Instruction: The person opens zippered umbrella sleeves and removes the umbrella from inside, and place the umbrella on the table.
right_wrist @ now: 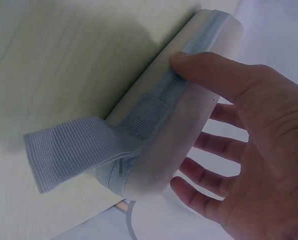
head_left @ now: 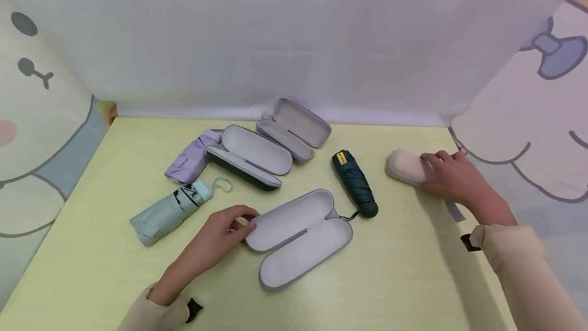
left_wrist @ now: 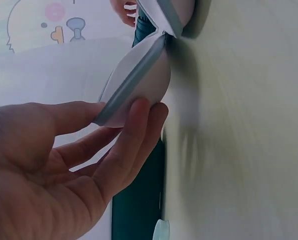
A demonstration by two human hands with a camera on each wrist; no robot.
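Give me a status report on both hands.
Left hand grips open grey clamshell case at its end. Right hand holds closed cream zip case. Dark green folded umbrella lies between them.

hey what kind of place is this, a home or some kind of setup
Likely a staged tabletop setup, not a lived-in room: a pale yellow table screened by cartoon-printed sheets, with folded umbrellas and open cases laid out.

Just a pale yellow-green wooden table boxed in by a plain white backdrop sheet and cartoon-animal curtains on both sides, soft even light.
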